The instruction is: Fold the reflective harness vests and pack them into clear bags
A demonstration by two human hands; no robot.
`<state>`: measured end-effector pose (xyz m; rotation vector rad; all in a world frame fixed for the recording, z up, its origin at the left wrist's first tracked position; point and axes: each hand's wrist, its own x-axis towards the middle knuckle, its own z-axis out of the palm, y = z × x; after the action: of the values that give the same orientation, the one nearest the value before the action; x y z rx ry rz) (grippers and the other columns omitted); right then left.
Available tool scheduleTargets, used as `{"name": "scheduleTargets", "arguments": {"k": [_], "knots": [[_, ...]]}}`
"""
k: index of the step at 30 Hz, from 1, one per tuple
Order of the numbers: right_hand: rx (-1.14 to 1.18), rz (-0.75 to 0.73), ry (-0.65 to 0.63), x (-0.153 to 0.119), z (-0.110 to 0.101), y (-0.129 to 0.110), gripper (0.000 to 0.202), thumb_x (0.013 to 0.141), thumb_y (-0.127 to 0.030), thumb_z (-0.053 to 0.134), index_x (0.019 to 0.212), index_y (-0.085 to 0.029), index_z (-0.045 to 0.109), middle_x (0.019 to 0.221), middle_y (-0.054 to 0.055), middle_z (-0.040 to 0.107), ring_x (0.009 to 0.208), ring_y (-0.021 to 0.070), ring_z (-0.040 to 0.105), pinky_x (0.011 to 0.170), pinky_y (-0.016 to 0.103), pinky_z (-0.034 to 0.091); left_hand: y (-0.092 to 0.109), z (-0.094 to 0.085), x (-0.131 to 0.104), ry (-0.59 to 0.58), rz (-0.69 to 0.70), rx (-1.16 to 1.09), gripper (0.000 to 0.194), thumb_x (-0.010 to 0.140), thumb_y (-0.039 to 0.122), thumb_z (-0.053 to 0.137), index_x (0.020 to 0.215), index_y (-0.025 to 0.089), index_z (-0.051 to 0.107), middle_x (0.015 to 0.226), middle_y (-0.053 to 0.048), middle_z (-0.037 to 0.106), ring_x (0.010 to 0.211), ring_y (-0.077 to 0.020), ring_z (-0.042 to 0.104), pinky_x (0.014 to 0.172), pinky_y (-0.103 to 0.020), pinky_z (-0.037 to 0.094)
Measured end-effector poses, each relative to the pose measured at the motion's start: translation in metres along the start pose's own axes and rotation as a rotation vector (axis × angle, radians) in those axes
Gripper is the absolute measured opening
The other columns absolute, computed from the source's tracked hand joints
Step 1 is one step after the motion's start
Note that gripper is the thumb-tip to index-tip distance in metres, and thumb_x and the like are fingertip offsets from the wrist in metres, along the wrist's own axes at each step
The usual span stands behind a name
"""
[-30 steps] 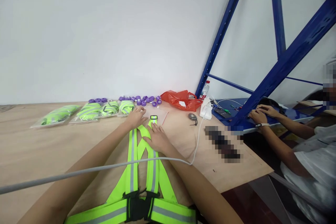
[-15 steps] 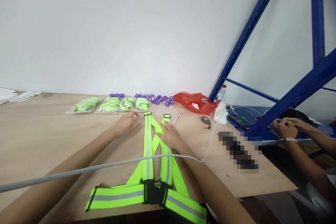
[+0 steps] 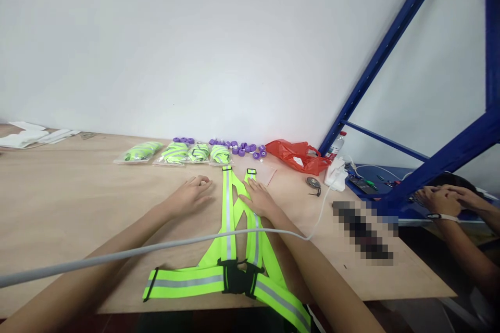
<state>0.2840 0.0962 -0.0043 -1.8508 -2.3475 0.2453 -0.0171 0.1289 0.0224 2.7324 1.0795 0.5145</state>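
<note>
A neon-yellow reflective vest with grey stripes lies spread on the wooden table. Its two shoulder straps point toward the wall, and a black buckle joins the waist belt near the table's front edge. My right hand rests flat on the upper part of the right strap, fingers stretched out. Just left of the left strap, my left hand is held loosely with fingers apart, holding nothing and not touching the vest. A grey cable crosses in front of both forearms and the vest.
Along the wall sit several bagged vests, purple rolls and a red plastic bag. A tape measure and a white power strip lie to the right. Beyond a blue metal frame, another person's hands work.
The camera view has turned slightly left, so everything appears farther right. My left hand has drawn back a little from the left strap. My right hand stays on the right strap.
</note>
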Motion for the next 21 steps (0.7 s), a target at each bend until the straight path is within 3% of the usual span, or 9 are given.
{"name": "scheduleTargets", "arguments": {"k": [7,10,13,15,18,21], "knots": [[0.022,-0.066,0.017,0.006,-0.007,-0.003,0.067,0.105,-0.052,0.035,0.159,-0.013,0.037,0.166,0.015,0.033,0.155,0.0257,0.028,0.125,0.043,0.02,0.038,-0.01,-0.026,-0.051,0.006,-0.05,0.041,0.104,0.046,0.046,0.133,0.024,0.064,0.134,-0.011,0.06,0.117,-0.0282,0.058,0.104,-0.042,0.046],[0.042,-0.066,0.042,0.002,-0.015,-0.005,0.065,0.104,-0.05,0.038,0.159,-0.015,0.038,0.165,0.015,0.035,0.154,0.0268,0.03,0.126,0.046,0.02,0.06,-0.018,-0.051,-0.107,0.019,-0.121,0.039,0.105,0.048,0.046,0.135,0.031,0.064,0.133,-0.007,0.062,0.118,-0.0254,0.059,0.103,-0.036,0.048],[0.072,-0.048,0.082,-0.018,-0.024,-0.008,0.064,0.103,-0.05,0.04,0.159,-0.018,0.037,0.165,0.013,0.037,0.153,0.0283,0.031,0.126,0.049,0.02,0.074,-0.028,-0.083,-0.138,0.024,-0.196,0.045,0.104,0.047,0.05,0.147,0.035,0.054,0.141,-0.006,0.06,0.125,-0.028,0.057,0.106,-0.038,0.048],[0.114,-0.043,0.133,-0.046,-0.028,-0.01,0.063,0.104,-0.05,0.039,0.159,-0.02,0.037,0.162,0.011,0.043,0.15,0.0279,0.037,0.126,0.049,0.023,0.077,-0.034,-0.104,-0.157,0.031,-0.216,0.054,0.102,0.045,0.056,0.154,0.04,0.044,0.148,-0.005,0.057,0.131,-0.0295,0.055,0.107,-0.04,0.048],[0.161,-0.081,0.183,-0.114,-0.02,-0.016,0.052,0.106,-0.045,0.037,0.154,-0.027,0.046,0.153,0.006,0.055,0.143,0.0256,0.048,0.127,0.051,0.023,0.075,-0.04,-0.132,-0.207,0.066,-0.214,0.07,0.095,0.047,0.068,0.157,0.049,0.035,0.15,-0.002,0.057,0.133,-0.0316,0.055,0.105,-0.042,0.051],[0.133,-0.114,0.359,-0.199,0.004,-0.019,0.046,0.105,-0.038,0.042,0.151,-0.032,0.048,0.144,0.005,0.063,0.135,0.0251,0.057,0.12,0.049,0.037,0.068,-0.038,-0.152,-0.219,0.093,-0.21,0.065,0.091,0.047,0.073,0.15,0.052,0.047,0.143,-0.003,0.062,0.129,-0.0333,0.059,0.103,-0.045,0.053]]}}
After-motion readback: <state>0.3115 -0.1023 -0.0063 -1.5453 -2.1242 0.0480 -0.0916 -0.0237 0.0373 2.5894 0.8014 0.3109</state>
